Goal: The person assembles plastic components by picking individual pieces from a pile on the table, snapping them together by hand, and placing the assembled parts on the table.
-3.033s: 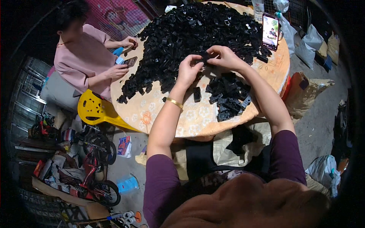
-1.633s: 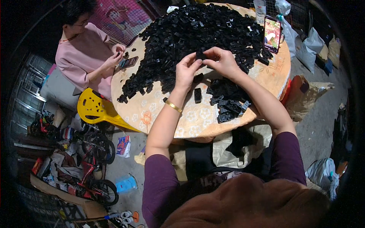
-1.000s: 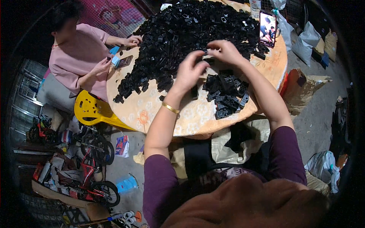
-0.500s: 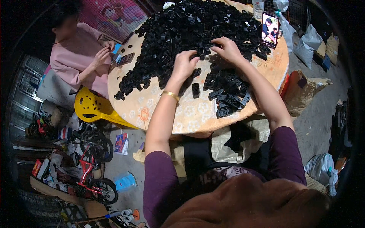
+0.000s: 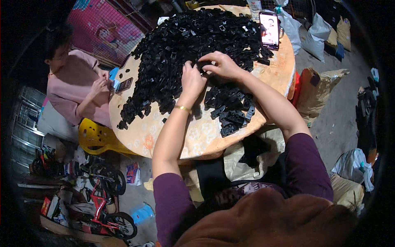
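A large heap of small black plastic parts [image 5: 173,49] covers much of the round table. At its near side my two hands are close together. My right hand [image 5: 222,66] pinches a black plastic part [image 5: 203,67] between thumb and fingers. Right beside it, my left hand [image 5: 193,82] has its fingers curled at the heap's edge; what they hold is hidden. A smaller pile of black plastic parts [image 5: 232,107] lies nearer to me, below my right forearm.
The table [image 5: 135,138] has a patterned orange cloth. A phone [image 5: 269,31] stands upright at the far right. At the left a person in pink [image 5: 74,88] sits by a yellow stool [image 5: 96,136]. Sacks [image 5: 319,92] stand right; a red bicycle [image 5: 98,206] is lower left.
My hands have come together at the heap's near edge, my right hand moving left toward my left hand. The whole view has shifted a little.
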Demonstrator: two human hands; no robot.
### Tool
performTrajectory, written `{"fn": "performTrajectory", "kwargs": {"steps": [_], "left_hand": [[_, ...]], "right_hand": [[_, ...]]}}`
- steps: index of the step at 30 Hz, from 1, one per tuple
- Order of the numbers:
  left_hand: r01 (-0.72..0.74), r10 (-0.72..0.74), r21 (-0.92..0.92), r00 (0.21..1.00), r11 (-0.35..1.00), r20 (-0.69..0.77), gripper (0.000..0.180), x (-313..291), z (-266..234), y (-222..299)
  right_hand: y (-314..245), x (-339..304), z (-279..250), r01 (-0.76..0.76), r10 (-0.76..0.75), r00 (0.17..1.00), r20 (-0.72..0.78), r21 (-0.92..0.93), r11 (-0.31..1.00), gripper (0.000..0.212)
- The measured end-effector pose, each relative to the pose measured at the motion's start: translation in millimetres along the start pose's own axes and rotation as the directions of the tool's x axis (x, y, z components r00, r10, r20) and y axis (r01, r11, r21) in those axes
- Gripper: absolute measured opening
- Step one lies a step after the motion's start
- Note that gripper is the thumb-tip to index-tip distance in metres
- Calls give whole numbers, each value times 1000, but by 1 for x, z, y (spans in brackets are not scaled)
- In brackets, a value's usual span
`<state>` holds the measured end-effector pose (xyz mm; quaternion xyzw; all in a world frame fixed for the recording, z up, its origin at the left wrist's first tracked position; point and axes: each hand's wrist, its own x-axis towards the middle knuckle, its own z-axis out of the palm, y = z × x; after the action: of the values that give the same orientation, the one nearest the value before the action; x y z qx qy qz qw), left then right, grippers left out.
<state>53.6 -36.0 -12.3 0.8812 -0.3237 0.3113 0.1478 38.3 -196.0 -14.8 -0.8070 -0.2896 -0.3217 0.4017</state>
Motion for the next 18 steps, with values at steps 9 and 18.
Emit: {"fn": "performTrajectory", "kwargs": {"steps": [9,18], "left_hand": [[421,-308,-905,854,-64,419,21,-25,-40,-20],[569,-235,-763,731,-307,640,20,-27,-49,-21]], "right_hand": [[-31,-4,7,-228,158,960,231,317,921,33],[-39,0,10,292,-294,954,-55,-44,955,28]]}}
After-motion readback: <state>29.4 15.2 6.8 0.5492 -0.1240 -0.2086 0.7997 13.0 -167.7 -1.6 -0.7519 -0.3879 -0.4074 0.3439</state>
